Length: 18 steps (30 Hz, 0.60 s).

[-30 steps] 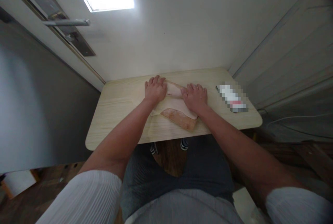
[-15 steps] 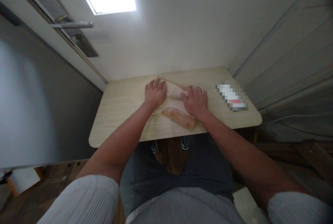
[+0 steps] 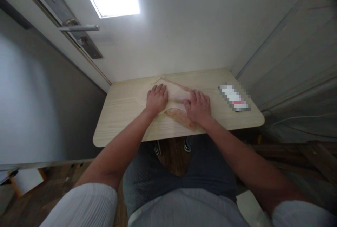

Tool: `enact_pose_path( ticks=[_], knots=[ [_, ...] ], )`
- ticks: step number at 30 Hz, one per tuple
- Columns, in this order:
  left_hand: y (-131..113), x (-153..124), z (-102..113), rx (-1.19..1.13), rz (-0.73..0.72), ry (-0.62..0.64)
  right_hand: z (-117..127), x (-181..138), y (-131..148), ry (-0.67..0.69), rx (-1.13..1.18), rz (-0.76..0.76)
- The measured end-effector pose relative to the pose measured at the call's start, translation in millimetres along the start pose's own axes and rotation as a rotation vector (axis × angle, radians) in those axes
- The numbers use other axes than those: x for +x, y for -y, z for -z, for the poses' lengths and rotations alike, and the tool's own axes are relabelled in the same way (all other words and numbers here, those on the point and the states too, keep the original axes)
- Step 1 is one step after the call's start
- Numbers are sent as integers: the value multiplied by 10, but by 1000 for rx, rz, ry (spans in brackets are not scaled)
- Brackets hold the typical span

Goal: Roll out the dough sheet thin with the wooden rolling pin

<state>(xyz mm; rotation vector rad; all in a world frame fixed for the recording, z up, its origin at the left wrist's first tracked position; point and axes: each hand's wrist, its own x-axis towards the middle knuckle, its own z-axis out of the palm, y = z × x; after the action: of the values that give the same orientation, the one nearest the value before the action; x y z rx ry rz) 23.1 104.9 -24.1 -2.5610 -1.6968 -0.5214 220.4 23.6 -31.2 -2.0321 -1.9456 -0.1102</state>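
A pale pink cloth (image 3: 177, 93) lies flat on the light wooden table (image 3: 123, 114), with an orange-brown folded part (image 3: 178, 115) along its near edge. My left hand (image 3: 157, 97) rests palm down on the cloth's left side. My right hand (image 3: 198, 105) presses palm down on its right side and covers part of the brown fold. Both hands lie flat with fingers stretched forward, gripping nothing. The cloth's thin far edge (image 3: 168, 79) reaches toward the back of the table.
A small flat object, blurred out (image 3: 233, 97), lies on the table's right end. A door with a metal lever handle (image 3: 79, 28) stands at the back left, a white wall behind, panelling on the right. My knees are under the table's near edge.
The cloth, bunched between my hands before, now lies spread out with its far edge farther back. Both hands slid slightly toward me, and less of the brown fold shows.
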Motion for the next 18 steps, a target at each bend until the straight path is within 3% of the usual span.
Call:
enact_pose_path(
  ticks=[18],
  knots=[
    [-20,-422,75,-57,34,-1,-21,-431,114,-55,-45,15]
  ],
)
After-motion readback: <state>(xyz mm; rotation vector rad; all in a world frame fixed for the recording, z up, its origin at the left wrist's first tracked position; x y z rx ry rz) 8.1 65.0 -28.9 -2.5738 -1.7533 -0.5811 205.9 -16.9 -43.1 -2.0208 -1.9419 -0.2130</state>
